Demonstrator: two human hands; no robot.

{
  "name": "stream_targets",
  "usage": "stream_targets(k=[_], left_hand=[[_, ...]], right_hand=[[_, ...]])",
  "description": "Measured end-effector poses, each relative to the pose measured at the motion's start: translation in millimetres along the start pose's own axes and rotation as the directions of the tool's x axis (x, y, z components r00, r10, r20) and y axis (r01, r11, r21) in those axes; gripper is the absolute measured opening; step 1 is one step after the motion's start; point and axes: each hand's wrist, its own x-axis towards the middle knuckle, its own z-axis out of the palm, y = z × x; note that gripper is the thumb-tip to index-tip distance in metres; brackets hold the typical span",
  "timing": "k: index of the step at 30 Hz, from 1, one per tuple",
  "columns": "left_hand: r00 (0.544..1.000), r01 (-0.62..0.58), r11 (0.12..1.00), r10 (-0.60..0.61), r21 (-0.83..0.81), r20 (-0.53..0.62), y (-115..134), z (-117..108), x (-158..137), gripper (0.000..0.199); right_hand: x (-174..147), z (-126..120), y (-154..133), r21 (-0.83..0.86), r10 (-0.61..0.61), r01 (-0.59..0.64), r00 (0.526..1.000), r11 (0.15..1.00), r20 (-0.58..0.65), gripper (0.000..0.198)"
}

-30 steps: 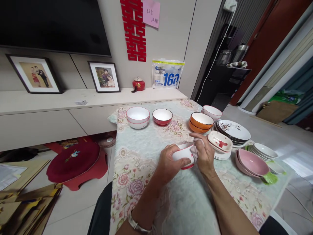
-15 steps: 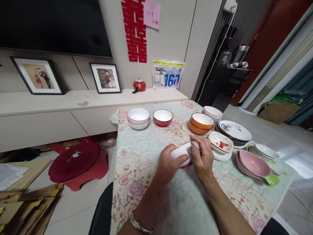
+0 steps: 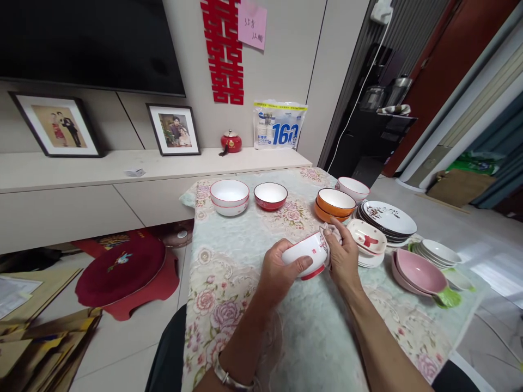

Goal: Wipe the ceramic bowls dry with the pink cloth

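A white bowl (image 3: 303,252) with a red rim, a red foot and a small red character on its side is tilted above the table. My left hand (image 3: 280,272) grips it from the left, thumb along its outer wall. My right hand (image 3: 345,255) is closed on a pale crumpled cloth (image 3: 334,233), pressed to the bowl's right side; part of the cloth is hidden by the fingers. Beyond the hands stand two stacked white bowls (image 3: 229,207), a red bowl (image 3: 271,202) with a white inside and stacked orange bowls (image 3: 335,201).
Right of my hands are rectangular dishes (image 3: 370,234), a plate stack (image 3: 390,218), pink bowls (image 3: 420,272), small white dishes (image 3: 441,250) and another white bowl (image 3: 353,188). A floral tablecloth (image 3: 229,261) covers the table. Left on the floor stands a red stool (image 3: 126,272).
My right hand with the cloth has shifted up and outward along the bowl's right side, uncovering more of its wall and the red character. My left hand keeps its hold.
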Motion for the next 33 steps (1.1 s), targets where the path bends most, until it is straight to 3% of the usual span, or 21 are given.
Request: stream_targets(k=[2, 4, 7, 9, 11, 13, 16, 19, 21, 23, 26, 29, 31, 33], left_hand=[[1.000, -0.009, 0.999, 0.010, 0.042, -0.029, -1, -1, 0, 0.032], [0.998, -0.015, 0.997, 0.020, 0.081, -0.061, -1, -2, 1, 0.031], [0.995, -0.024, 0.993, 0.035, 0.118, -0.096, -1, -4, 3, 0.031], [0.994, -0.032, 0.992, 0.044, 0.123, -0.102, -1, -4, 4, 0.032], [0.995, -0.035, 0.994, 0.045, 0.102, -0.094, -2, -3, 3, 0.032], [0.997, -0.015, 0.999, 0.018, 0.036, -0.069, -2, -2, 2, 0.032], [0.998, 0.044, 0.990, -0.049, -0.131, -0.041, 0, 1, -1, 0.033], [0.993, 0.070, 0.964, -0.091, -0.257, -0.071, 1, 4, -1, 0.034], [0.990, 0.076, 0.952, -0.108, -0.298, -0.093, 2, 4, -1, 0.035], [0.988, 0.072, 0.941, -0.112, -0.330, -0.105, 1, 4, 1, 0.036], [0.990, 0.057, 0.938, -0.097, -0.343, -0.102, 0, 1, 3, 0.037], [0.992, 0.060, 0.954, -0.089, -0.295, -0.085, -2, 0, 4, 0.039], [0.994, 0.062, 0.968, -0.082, -0.243, -0.073, -2, 0, 2, 0.038], [0.996, 0.063, 0.977, -0.074, -0.204, -0.047, -1, 2, 0, 0.037]], right_hand=[[-3, 0, -3, -0.038, -0.064, 0.065, 0.998, 0.997, 0.028, 0.036], [-10, 1, -11, -0.077, -0.203, 0.210, 0.975, 0.975, 0.086, 0.030], [-20, 2, -24, -0.079, -0.398, 0.421, 0.893, 0.903, 0.211, 0.024], [-23, 2, -29, -0.054, -0.456, 0.486, 0.848, 0.872, 0.271, 0.022], [-21, 2, -28, -0.036, -0.446, 0.471, 0.854, 0.881, 0.267, 0.021], [-15, 1, -21, -0.029, -0.367, 0.379, 0.909, 0.925, 0.196, 0.020], [-6, 1, -7, 0.008, -0.124, 0.124, 0.988, 0.992, 0.091, 0.024], [-3, 2, 2, 0.028, 0.039, -0.041, 0.996, 0.999, 0.077, 0.031], [-6, 3, 0, 0.005, -0.038, 0.038, 0.997, 0.999, 0.071, 0.028], [-11, 4, -8, -0.027, -0.208, 0.212, 0.973, 0.977, 0.098, 0.022], [-19, 5, -24, -0.027, -0.453, 0.469, 0.864, 0.883, 0.219, 0.021], [-22, 5, -33, -0.001, -0.554, 0.581, 0.778, 0.814, 0.296, 0.024], [-19, 4, -29, -0.018, -0.522, 0.546, 0.809, 0.838, 0.270, 0.023], [-13, 3, -20, -0.037, -0.406, 0.419, 0.896, 0.907, 0.179, 0.022]])
